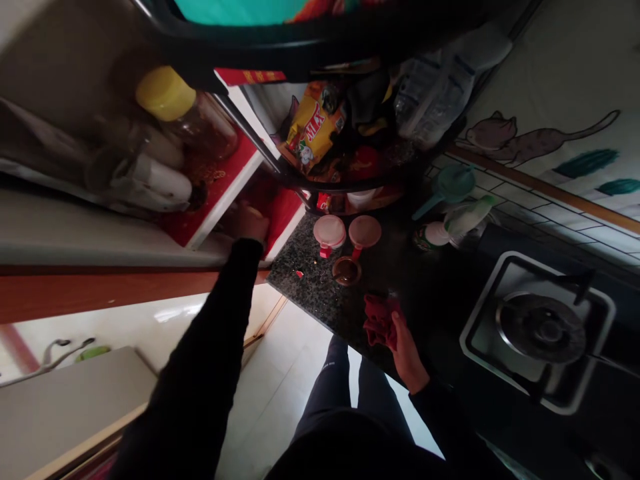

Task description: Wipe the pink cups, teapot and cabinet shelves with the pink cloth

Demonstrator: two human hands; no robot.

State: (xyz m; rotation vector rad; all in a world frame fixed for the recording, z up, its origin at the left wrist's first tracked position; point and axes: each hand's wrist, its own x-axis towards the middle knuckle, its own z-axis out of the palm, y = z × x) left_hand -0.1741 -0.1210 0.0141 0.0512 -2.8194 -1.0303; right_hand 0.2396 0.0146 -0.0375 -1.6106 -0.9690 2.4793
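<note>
My left hand [251, 223] reaches into the lower red-lined shelf [280, 213] of a cupboard; its fingers are hidden in the dark, so what it touches does not show. My right hand [406, 350] rests on the dark granite counter [310, 280], fingers closed on a crumpled red cloth [379, 320]. Just beyond the cloth stand a small brown bowl [347, 270] and two round pink-lidded containers [330, 233].
A yellow-lidded jar [187, 113] and white cups sit on the upper shelf. A round rack holds a yellow snack bag [313, 130] and packets. A gas burner [543, 327] lies right, with a teal ladle [447, 187] and a bottle by the tiled wall.
</note>
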